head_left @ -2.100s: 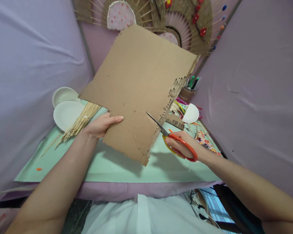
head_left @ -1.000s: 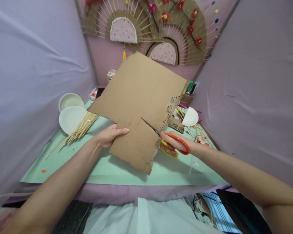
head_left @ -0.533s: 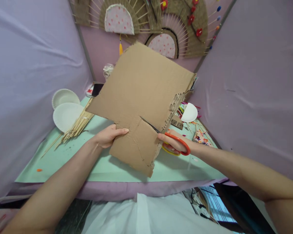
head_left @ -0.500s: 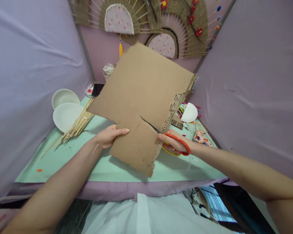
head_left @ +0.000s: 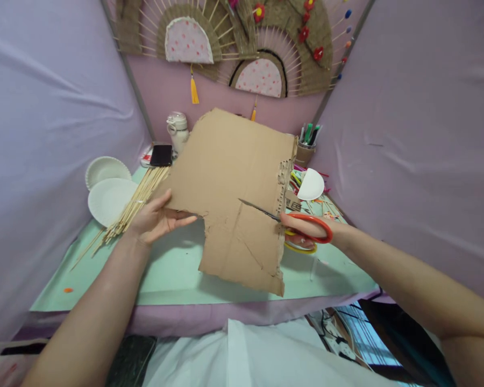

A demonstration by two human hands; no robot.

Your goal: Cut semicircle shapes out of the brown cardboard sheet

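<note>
A large sheet of brown corrugated cardboard (head_left: 234, 161) is held up above the table, its right edge torn and ragged. My right hand (head_left: 306, 228) grips scissors (head_left: 312, 223) with red and yellow handles. Their dark blade lies across the cardboard from its right edge, pointing left; the other blade is hidden underneath. At the sheet's left corner is my left hand (head_left: 157, 215), loosely holding it, with the thumb by the upper face and the fingers stretched out along the lower edge.
White paper plates (head_left: 113, 201) and a bundle of thin sticks (head_left: 139, 204) lie left on the green tabletop (head_left: 169, 290). Behind stand a phone (head_left: 161, 155), a bottle (head_left: 178, 131) and a pen cup (head_left: 305, 153). A half plate (head_left: 311, 185) is at right; decorated fans (head_left: 262, 75) hang behind.
My left hand has shifted left from the cardboard's narrow lower part to its left corner, its fingers loosened. The cardboard has turned and tipped lower, and the right hand has moved right with the scissors.
</note>
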